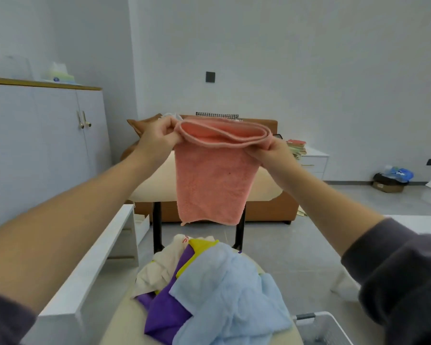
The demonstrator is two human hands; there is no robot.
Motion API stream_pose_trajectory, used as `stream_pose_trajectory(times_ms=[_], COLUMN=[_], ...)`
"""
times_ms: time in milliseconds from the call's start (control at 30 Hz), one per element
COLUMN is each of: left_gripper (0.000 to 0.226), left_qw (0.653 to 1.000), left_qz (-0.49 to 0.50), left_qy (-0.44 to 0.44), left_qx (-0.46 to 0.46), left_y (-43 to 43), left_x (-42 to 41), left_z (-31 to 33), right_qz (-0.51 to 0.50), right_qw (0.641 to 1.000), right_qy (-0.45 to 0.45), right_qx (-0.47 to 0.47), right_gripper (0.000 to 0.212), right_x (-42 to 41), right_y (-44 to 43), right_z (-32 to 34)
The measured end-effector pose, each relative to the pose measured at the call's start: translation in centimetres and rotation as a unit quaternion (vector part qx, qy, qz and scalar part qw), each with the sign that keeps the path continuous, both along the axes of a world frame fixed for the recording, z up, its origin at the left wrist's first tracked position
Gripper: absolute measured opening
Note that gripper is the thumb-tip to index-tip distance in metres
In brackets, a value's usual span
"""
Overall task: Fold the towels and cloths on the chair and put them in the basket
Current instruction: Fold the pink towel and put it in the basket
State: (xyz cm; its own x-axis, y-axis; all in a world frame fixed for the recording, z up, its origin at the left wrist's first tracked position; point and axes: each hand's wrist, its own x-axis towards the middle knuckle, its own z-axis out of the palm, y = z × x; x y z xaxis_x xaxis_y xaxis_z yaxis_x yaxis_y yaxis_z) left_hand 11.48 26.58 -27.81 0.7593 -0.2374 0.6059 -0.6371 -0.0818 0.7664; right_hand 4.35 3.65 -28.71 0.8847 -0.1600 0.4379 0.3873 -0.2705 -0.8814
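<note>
Blue towel [229, 295] and purple cloth [164, 317] heaped on the chair [125, 327]; above, left hand [157, 138] and right hand [275, 150] pinch the hanging pink towel's [212, 180] top corners.

pink towel [213, 180] hangs doubled, held up; blue, purple, cream cloths [209, 290] heaped on chair.

A home bedroom: a bed [259, 188], white cupboard [47, 145] and nightstand [314, 161].

1. Single view: head-worn cam, wide-angle.
2. Faces fwd, tilted down: far wall [309, 58] up top, cloth pile [209, 290] at btm edge, close under lens.
3. Left hand [157, 138], right hand [276, 153] and pink towel [212, 180] mid-frame, near, straight ahead of cam.
</note>
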Motion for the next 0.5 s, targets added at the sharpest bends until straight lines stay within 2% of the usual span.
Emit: stream_pose_trajectory(times_ms=[100,167,233,300,433,500], left_gripper=[0.014,0.003,0.017,0.025,0.027,0.023], left_qw=[0.999,0.996,0.991,0.988,0.980,0.976], left_qz=[-0.048,-0.073,-0.100,-0.103,-0.108,-0.102], left_qy=[0.010,0.050,0.091,0.119,0.169,0.191], left_qx=[-0.005,-0.017,-0.013,0.015,0.011,0.018], left_y=[1.5,2.5,3.3,4.1,5.3,5.9], left_x=[-4.3,-6.8,-9.3,-11.3,-14.7,-16.0], left_z=[-4.1,-7.2,-10.5,-13.8,-19.3,-21.4], right_qz=[0.033,0.072,0.090,0.099,0.107,0.130], right_qw=[0.999,0.996,0.992,0.986,0.975,0.966], right_qy=[0.005,0.032,0.069,0.111,0.155,0.163], right_qx=[-0.041,-0.046,-0.063,-0.080,-0.121,-0.152], right_gripper=[0.022,0.032,0.042,0.039,0.014,0.025], right_x=[-3.6,-6.5,-9.2,-11.4,-14.1,-15.0], right_y=[0.9,1.6,1.9,2.1,2.1,2.3], right_z=[-3.5,-6.2,-9.0,-11.8,-17.0,-19.1])
